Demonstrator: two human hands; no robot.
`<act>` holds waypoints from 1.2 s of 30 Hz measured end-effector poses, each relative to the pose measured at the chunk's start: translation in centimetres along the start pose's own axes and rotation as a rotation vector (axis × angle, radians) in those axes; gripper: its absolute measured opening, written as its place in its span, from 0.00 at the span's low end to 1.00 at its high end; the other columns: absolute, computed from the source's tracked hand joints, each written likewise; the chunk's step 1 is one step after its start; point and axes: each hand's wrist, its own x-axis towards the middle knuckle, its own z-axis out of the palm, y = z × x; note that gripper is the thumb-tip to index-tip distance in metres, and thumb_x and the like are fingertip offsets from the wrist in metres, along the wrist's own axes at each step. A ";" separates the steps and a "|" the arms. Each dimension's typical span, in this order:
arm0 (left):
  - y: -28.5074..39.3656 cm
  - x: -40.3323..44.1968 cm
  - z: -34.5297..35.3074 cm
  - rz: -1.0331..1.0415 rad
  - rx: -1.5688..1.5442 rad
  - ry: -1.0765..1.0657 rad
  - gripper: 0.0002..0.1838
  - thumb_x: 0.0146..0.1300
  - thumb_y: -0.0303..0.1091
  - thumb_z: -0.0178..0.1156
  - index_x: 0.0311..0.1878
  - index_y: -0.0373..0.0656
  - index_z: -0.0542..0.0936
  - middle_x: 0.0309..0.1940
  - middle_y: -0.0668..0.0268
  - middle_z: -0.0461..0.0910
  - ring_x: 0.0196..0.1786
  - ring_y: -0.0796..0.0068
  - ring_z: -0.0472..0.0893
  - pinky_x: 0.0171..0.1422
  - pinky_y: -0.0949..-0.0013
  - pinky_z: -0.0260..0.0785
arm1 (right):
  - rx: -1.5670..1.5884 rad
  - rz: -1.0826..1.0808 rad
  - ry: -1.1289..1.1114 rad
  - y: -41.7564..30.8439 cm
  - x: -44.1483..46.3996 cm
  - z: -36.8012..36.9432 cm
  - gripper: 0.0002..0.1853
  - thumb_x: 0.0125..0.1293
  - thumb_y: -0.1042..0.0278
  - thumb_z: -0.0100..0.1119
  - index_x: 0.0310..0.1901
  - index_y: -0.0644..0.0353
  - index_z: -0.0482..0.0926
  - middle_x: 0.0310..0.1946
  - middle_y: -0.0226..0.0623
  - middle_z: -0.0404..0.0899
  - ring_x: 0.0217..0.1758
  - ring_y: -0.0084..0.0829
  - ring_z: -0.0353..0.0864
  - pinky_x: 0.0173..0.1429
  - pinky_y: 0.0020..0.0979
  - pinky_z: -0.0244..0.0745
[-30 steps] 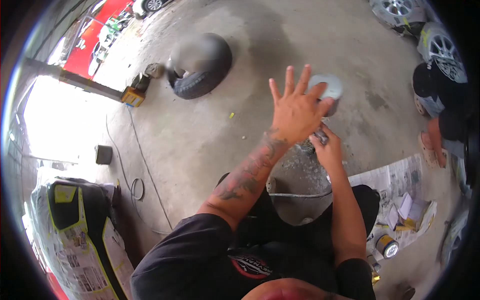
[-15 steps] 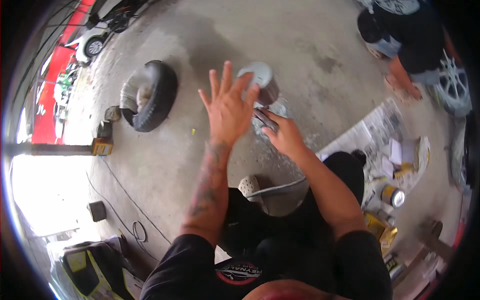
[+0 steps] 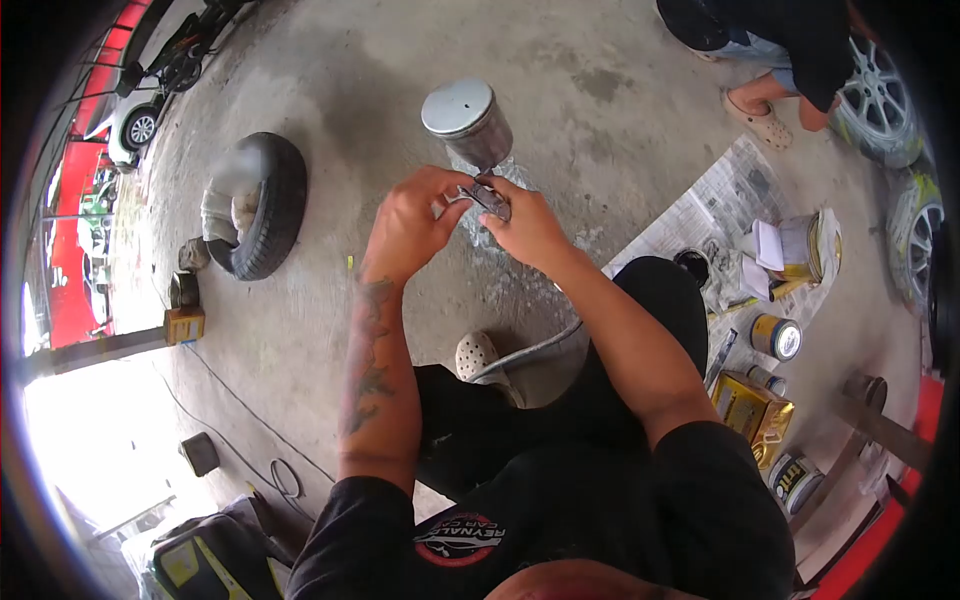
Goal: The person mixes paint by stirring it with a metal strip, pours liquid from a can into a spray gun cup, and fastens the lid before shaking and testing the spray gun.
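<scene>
A spray gun (image 3: 490,199) with a metal paint cup (image 3: 470,125) on top is in front of me, over the concrete floor. My right hand (image 3: 525,225) is wrapped round its handle. The fingers of my left hand (image 3: 415,220) are bent in a pinch at the gun's left side, just below the cup; the exact part between them is too small to make out. A hose (image 3: 535,355) runs past my shoe (image 3: 478,355) beneath my right arm.
An upright tyre (image 3: 275,205) stands on the left. Newspaper (image 3: 690,205) at right bears tins, including a yellow-labelled can (image 3: 776,337). A co-worker (image 3: 790,60) crouches at upper right by a wheel (image 3: 880,90). Cables (image 3: 240,410) lie at lower left.
My left hand has gone from spread fingers in front of the cup to a pinch at the spray gun. The cup now shows fully; the view has shifted slightly.
</scene>
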 end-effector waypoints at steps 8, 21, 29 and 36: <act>0.9 1.8 -1.6 0.196 0.200 0.427 0.24 0.52 0.36 0.78 0.51 0.40 0.81 0.48 0.56 0.85 0.49 0.56 0.84 0.53 0.59 0.74 | -0.255 -0.222 -0.051 -0.1 -2.4 -0.3 0.27 0.58 0.73 0.66 0.62 0.53 0.78 0.45 0.47 0.84 0.51 0.50 0.83 0.52 0.45 0.78; -0.2 1.9 -2.2 0.086 0.153 0.306 0.33 0.45 0.40 0.82 0.53 0.39 0.80 0.43 0.52 0.85 0.47 0.51 0.85 0.53 0.54 0.77 | -0.168 -0.253 -0.156 3.2 -2.3 1.2 0.32 0.57 0.75 0.64 0.67 0.54 0.73 0.53 0.48 0.81 0.53 0.53 0.82 0.56 0.46 0.78; 0.4 0.0 -0.5 0.051 0.066 0.037 0.16 0.56 0.26 0.75 0.49 0.42 0.86 0.48 0.60 0.84 0.40 0.69 0.83 0.44 0.70 0.76 | -0.102 -0.145 -0.111 2.5 -0.9 0.7 0.30 0.57 0.77 0.64 0.64 0.57 0.73 0.49 0.52 0.82 0.53 0.55 0.82 0.56 0.48 0.77; -2.0 0.2 1.5 0.012 -0.094 -0.146 0.16 0.56 0.25 0.72 0.49 0.41 0.85 0.43 0.61 0.87 0.39 0.61 0.87 0.47 0.64 0.79 | -0.076 -0.048 -0.180 0.7 -0.7 -0.1 0.25 0.59 0.74 0.64 0.60 0.58 0.75 0.47 0.55 0.83 0.52 0.58 0.82 0.55 0.50 0.78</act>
